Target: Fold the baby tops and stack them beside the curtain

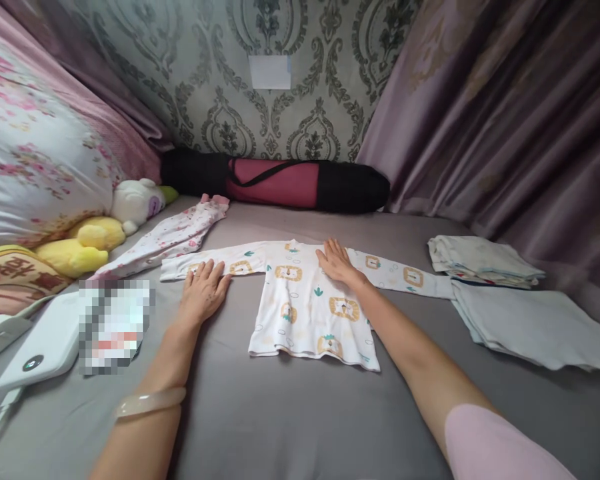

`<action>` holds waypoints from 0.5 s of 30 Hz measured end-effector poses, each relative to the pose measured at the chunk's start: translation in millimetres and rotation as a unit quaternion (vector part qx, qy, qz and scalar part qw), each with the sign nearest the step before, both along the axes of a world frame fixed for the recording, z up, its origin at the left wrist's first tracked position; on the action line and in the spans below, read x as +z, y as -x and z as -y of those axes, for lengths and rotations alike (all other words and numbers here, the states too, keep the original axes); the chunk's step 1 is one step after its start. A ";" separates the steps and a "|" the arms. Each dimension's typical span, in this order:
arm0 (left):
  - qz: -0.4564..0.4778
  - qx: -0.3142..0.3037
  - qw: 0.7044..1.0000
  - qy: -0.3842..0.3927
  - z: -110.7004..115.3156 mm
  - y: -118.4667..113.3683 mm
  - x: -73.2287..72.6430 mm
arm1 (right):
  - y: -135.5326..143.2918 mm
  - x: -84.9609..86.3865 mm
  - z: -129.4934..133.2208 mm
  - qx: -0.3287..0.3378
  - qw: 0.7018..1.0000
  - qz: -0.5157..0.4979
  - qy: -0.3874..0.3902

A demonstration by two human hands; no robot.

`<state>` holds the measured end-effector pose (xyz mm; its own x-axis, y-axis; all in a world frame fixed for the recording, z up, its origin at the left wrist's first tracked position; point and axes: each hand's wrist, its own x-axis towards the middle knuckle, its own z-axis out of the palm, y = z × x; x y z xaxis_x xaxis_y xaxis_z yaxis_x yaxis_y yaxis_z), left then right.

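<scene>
A small white long-sleeved shirt (305, 300) with lion faces and green leaves lies spread on the grey bed sheet (260, 420), both sleeves stretched out sideways. My left hand (205, 290) rests flat on the sleeve at the left, its fingers straight and holding nothing. Near the collar, my right hand (339, 261) lies flat on the shirt's upper right part with its fingers extended. The cuff of the right sleeve reaches the folded clothes. Part of the left sleeve is hidden under my left hand.
Folded clothes (530, 323) and a second folded stack (485, 260) lie at right. Patterned pants (170, 233), plush toys (87, 243), a white power bank (50, 340) and a power strip (0, 337) lie at left. A black and red long bag (280, 181) lies along the wall.
</scene>
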<state>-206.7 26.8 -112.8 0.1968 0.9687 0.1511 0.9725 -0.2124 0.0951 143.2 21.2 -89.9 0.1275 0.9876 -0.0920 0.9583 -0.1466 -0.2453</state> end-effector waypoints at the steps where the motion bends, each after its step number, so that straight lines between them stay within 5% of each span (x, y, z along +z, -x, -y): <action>1: 0.003 -0.001 1.000 -0.006 0.0 0.2 -1.0 | -3.8 0.6 3.1 -0.007 1.000 0.004 -0.012; 5: 0.034 -0.005 0.999 -0.033 -2.5 1.2 -5.6 | -19.8 -4.5 15.4 -0.073 0.995 0.051 -0.035; 9: 0.078 0.001 0.994 -0.076 -3.3 1.5 -5.0 | -31.4 -11.9 17.2 -0.067 0.996 0.029 -0.042; 15: 0.095 -0.009 0.985 -0.143 7.3 -1.9 6.6 | -46.4 -9.0 35.4 -0.042 0.975 -0.081 -0.200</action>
